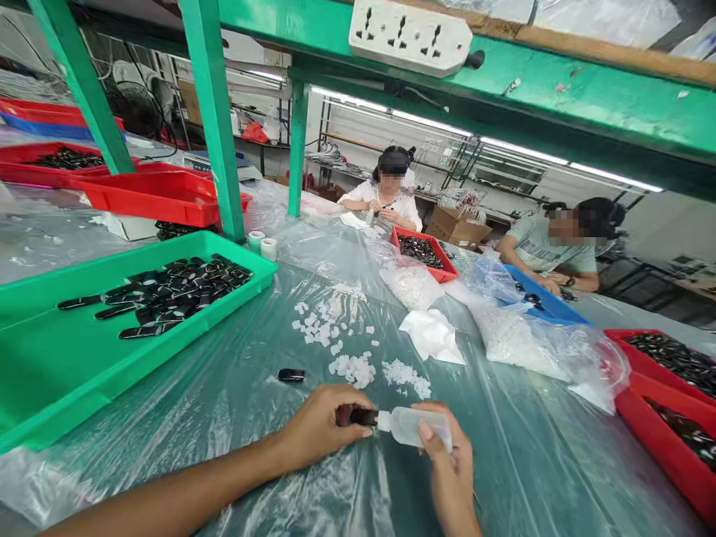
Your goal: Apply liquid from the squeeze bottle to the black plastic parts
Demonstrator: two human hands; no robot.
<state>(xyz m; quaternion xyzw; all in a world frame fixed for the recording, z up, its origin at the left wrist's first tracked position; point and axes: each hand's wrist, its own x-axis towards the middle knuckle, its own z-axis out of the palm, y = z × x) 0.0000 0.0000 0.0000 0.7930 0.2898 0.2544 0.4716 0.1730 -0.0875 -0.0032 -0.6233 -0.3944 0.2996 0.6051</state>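
Observation:
My left hand (327, 425) pinches a small black glossy casing (363, 417) between thumb and fingers. In my right hand (450, 455) is a translucent white squeeze bottle (411, 427), tilted on its side with its nozzle at the casing's right end. Whether the tip touches the casing I cannot tell. Another black casing (291, 375) lies on the plastic-covered table just beyond my left hand. Past both hands are a pile of small white pieces (353, 369) and a heap of finer white bits (407, 378).
A green tray (33, 298) holding many black casings stands at left, near red trays (145, 195). Bags of white pieces (411, 286), a crumpled white sheet (432, 335) and a blue tray (551, 307) lie beyond. Two people sit across the table. A green frame with a power strip (411, 36) crosses overhead.

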